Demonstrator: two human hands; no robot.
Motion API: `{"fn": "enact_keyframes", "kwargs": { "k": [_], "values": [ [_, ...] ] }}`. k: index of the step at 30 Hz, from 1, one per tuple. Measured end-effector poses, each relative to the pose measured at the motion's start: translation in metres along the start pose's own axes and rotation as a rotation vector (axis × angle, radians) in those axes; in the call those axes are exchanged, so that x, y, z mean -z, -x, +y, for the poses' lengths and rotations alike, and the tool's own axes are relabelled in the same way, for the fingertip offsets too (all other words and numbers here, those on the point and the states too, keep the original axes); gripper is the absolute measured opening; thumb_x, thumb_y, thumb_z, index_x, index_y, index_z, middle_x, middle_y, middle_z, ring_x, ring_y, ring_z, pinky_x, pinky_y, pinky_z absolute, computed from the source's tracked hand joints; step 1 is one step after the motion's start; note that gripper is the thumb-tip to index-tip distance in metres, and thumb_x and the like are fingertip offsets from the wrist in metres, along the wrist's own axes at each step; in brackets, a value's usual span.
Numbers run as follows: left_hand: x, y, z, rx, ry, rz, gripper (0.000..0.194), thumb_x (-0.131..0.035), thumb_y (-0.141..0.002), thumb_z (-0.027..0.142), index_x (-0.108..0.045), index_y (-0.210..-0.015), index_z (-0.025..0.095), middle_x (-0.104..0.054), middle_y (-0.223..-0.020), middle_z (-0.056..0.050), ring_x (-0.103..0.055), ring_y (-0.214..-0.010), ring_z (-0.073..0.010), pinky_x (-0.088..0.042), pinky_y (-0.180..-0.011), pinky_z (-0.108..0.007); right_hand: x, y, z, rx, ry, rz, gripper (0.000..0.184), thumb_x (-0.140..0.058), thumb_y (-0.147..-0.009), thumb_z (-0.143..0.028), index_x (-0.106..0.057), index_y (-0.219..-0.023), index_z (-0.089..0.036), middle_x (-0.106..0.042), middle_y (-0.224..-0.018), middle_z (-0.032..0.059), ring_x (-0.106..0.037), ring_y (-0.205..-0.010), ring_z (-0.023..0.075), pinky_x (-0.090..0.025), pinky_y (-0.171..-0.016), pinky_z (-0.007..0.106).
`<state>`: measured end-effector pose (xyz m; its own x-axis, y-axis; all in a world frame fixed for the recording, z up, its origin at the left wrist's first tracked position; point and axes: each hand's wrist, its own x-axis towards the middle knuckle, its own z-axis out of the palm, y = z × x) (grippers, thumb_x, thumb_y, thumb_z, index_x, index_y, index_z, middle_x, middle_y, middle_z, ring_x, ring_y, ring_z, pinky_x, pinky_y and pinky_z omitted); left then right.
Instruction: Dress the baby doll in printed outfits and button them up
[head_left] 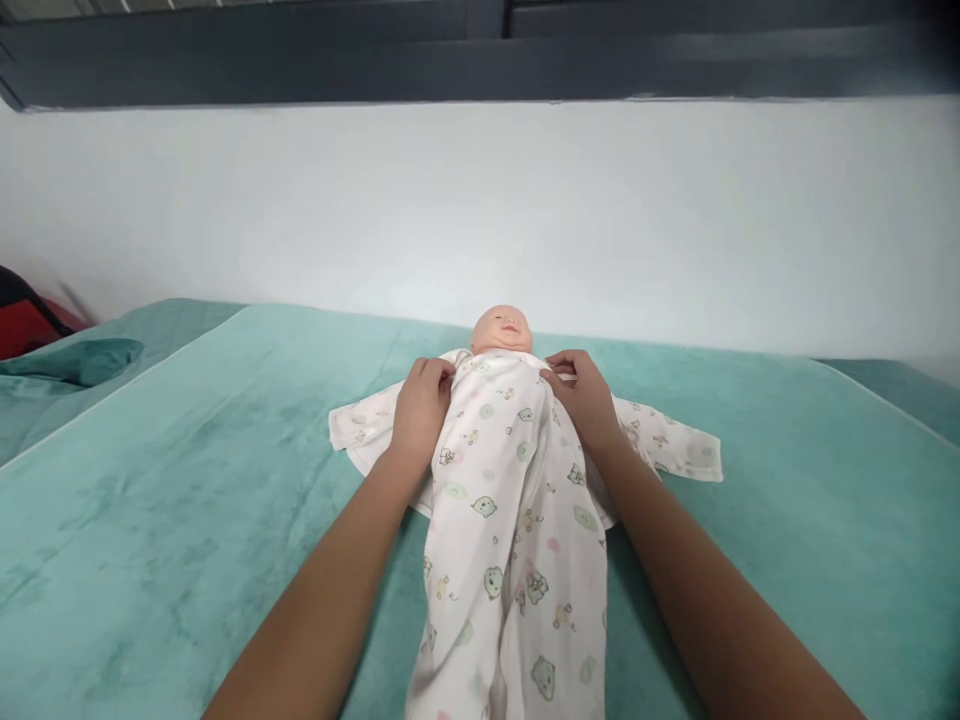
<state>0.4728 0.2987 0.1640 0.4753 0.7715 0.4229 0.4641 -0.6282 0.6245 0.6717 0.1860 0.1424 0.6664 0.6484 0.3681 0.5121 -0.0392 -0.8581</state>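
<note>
A baby doll (501, 327) lies on its back with its head toward the wall. White printed baby pants (517, 480) cover its front from just below the neck down past the lower picture edge. Under them spreads a matching baby shirt, with one sleeve (360, 420) out to the left and the other (686, 445) out to the right. My left hand (425, 400) has its fingers closed at the pants' upper left edge. At the upper right edge, my right hand (581, 392) pinches the pants between thumb and fingers. The doll's body is hidden beneath the cloth.
A green plush cover (187, 480) lies under everything, with a bunched fold (75, 362) at the left. Behind it rises a white wall (300, 210), topped by a dark frame (375, 60). A red and black object (26, 320) sits at the far left.
</note>
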Motion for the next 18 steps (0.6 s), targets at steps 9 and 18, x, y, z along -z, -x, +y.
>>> {"fn": "enact_keyframes", "kwargs": {
  "k": [9,18],
  "values": [
    [0.033,0.005,0.002,0.105,0.112,-0.3,0.008,-0.052,-0.078,0.017,-0.059,-0.077,0.02,-0.066,-0.084,-0.001,-0.058,-0.075,-0.0176,-0.043,-0.071,-0.029,0.02,0.044,-0.003,-0.203,0.123,0.026,0.022,-0.058,-0.083,-0.044,-0.066,-0.086,-0.023,-0.072,-0.09,0.0041,-0.064,-0.085,0.0231,-0.044,-0.079,0.036],
    [0.062,0.008,0.008,0.413,0.42,-0.691,0.012,-0.048,-0.076,0.019,-0.055,-0.085,0.02,-0.059,-0.061,0.003,-0.057,-0.053,-0.013,-0.046,-0.055,-0.024,0.022,0.04,-0.006,-0.185,0.041,-0.03,0.032,-0.063,-0.083,-0.052,-0.071,-0.09,-0.022,-0.074,-0.09,0.0035,-0.065,-0.083,0.0222,-0.046,-0.076,0.034]
  ]
}}
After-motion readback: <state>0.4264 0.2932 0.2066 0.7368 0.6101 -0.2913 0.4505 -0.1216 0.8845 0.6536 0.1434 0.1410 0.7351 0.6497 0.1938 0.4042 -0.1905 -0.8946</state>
